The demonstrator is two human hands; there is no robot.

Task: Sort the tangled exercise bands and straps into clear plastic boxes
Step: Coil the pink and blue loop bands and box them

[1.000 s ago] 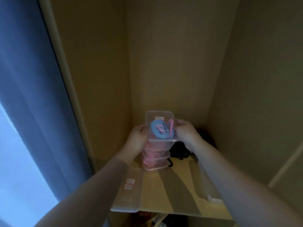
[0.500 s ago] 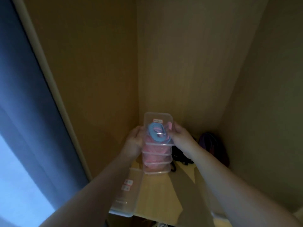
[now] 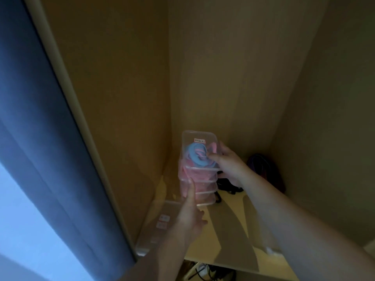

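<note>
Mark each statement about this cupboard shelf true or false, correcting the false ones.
1. The stack of clear boxes stands on the wooden shelf. True.
2. The top box holds a blue band. True.
3. The right hand lies flat on the shelf. False: the right hand grips the top box's right side.
4. The black straps lie left of the stack. False: the black straps lie to its right.
5. A label sits on the top box's lid. True.
</note>
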